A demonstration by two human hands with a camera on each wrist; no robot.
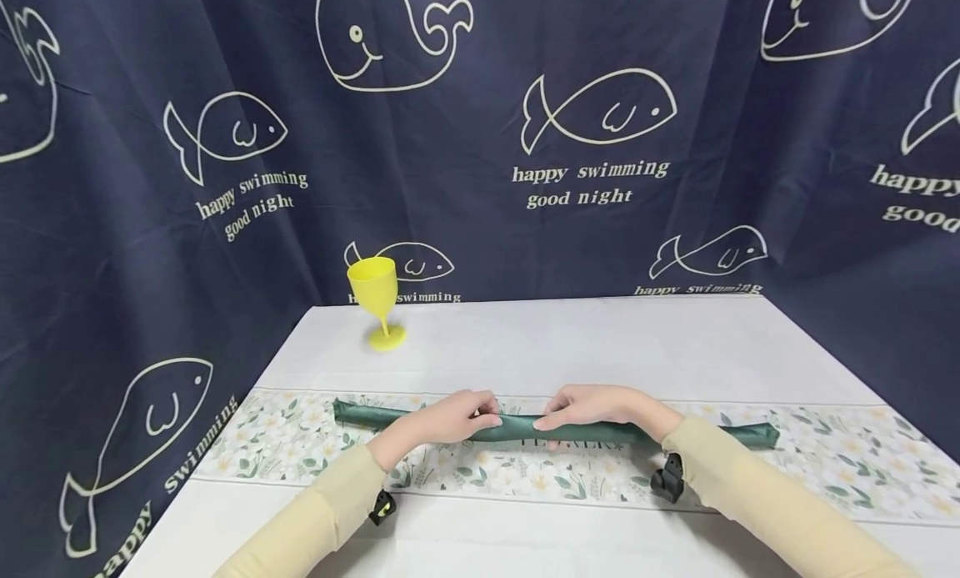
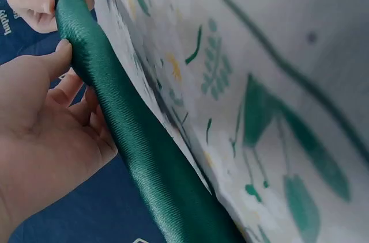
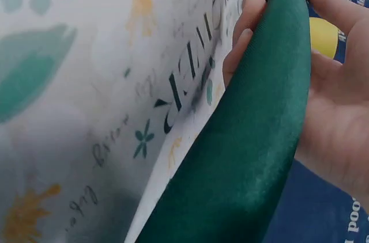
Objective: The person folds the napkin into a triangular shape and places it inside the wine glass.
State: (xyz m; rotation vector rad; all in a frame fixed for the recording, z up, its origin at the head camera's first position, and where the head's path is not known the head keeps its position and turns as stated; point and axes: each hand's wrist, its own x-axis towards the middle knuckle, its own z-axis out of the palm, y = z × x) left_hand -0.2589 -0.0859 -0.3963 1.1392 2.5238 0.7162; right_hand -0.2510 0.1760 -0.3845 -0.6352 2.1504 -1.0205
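A long, narrow roll of shiny dark green cloth (image 1: 517,428) lies left to right across the floral strip of the table. My left hand (image 1: 456,417) pinches it just left of its middle, thumb on the near side. Slightly farther right, my right hand (image 1: 596,405) holds the same roll, and a short stretch of green shows between both hands. In the left wrist view the left thumb and fingers (image 2: 64,53) press the cloth from either side. The right wrist view has fingertips (image 3: 237,53) curling round the roll's far edge. Both roll ends extend past the hands.
A yellow plastic goblet (image 1: 373,288) stands upright at the table's back left. White cloth (image 1: 570,344) covers the table, with a printed floral band (image 1: 840,453) running across it. A dark blue curtain (image 1: 480,186) with fish and whale drawings hangs behind and at the sides.
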